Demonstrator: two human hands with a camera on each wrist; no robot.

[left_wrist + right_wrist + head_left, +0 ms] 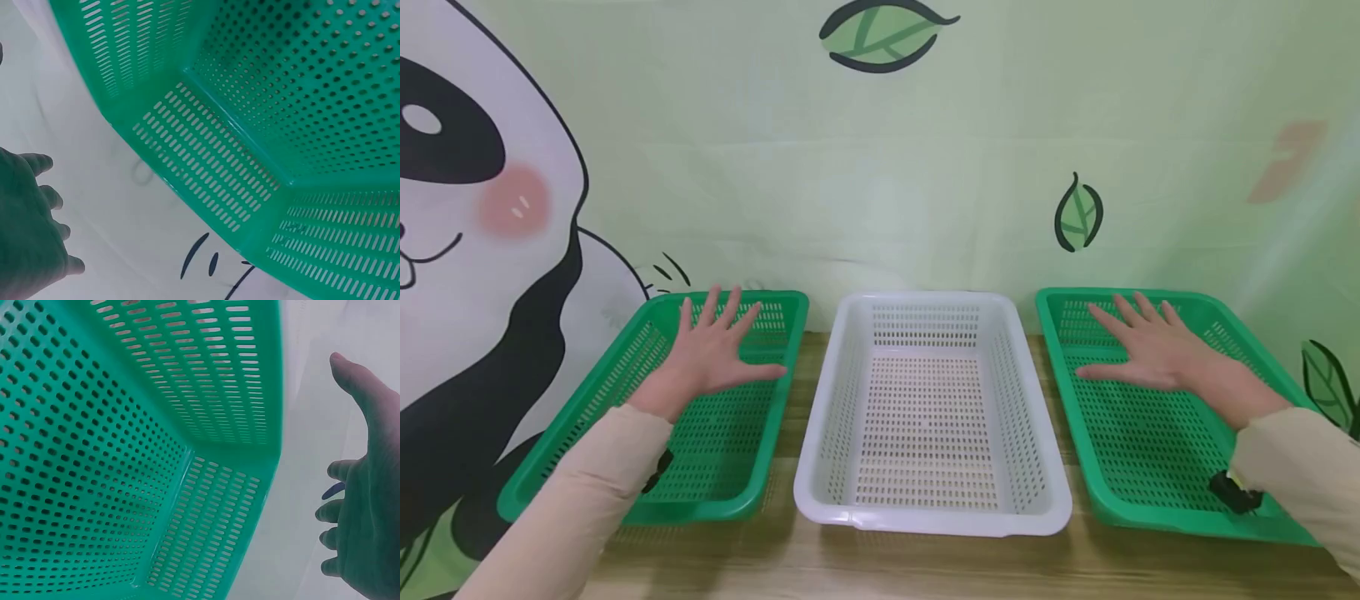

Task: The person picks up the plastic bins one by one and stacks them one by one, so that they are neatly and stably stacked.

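My left hand (706,354) hovers over the left green basket (715,450), palm down with fingers spread. Over the right green basket (1157,454) my right hand (1161,354) is held the same way, its thumb pointing inward. Neither hand holds anything. In the left wrist view the left hand (31,231) appears at the lower left, apart from the basket's rim. The right wrist view has the right hand (369,500) at the right edge, likewise apart from the green mesh wall. Nothing lies in the visible parts of either green basket.
Between the green baskets stands a white perforated basket (928,521). All three rest on a wooden table (880,571). Behind them hangs a pale green cloth (925,192) printed with leaves and a panda (475,250). A black wrist device (1235,493) shows under the right sleeve.
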